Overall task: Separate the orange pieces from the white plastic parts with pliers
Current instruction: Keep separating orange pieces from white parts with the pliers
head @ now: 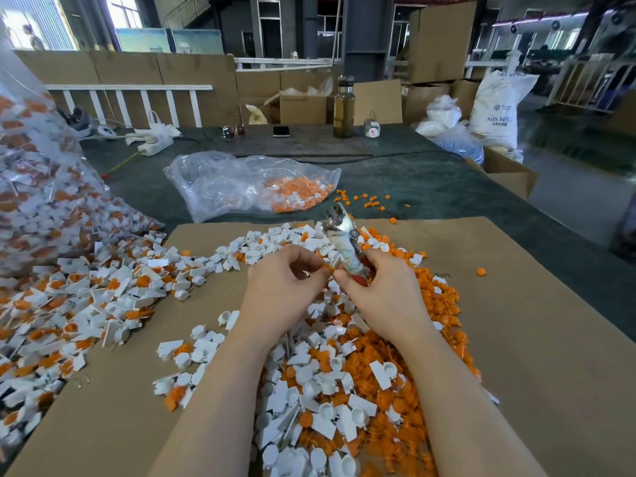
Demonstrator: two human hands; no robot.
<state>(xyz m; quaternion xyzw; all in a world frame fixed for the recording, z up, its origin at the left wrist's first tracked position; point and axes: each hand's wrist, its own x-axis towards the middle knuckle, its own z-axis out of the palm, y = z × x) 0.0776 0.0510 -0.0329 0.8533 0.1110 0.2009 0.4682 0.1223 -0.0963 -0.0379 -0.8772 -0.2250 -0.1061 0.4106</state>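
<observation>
Right hand curled around the pliers, gripping low on the taped handles; the red handle end shows at the thumb. Pliers tilt up and away from the person, metal head above and beyond both hands, over the far edge of the pile. Whether the jaws are apart or together: cannot tell.

Left hand pinches a small orange piece between thumb and fingertips, right beside the right thumb and just left of the pliers handles, well below the pliers head. Not in the jaws.

Both hands hover over a mixed heap of white plastic parts and loose orange pieces on a cardboard sheet. Orange is mostly on the right side of the heap, white mostly in the middle and on the far side.

Left: unsorted parts with orange inserts spilling from a big clear bag. Further back, a smaller clear bag holding orange pieces, lying on the dark green table. A few orange pieces scattered on the table beside that bag. Phone, sunglasses and a bottle at the far edge.
</observation>
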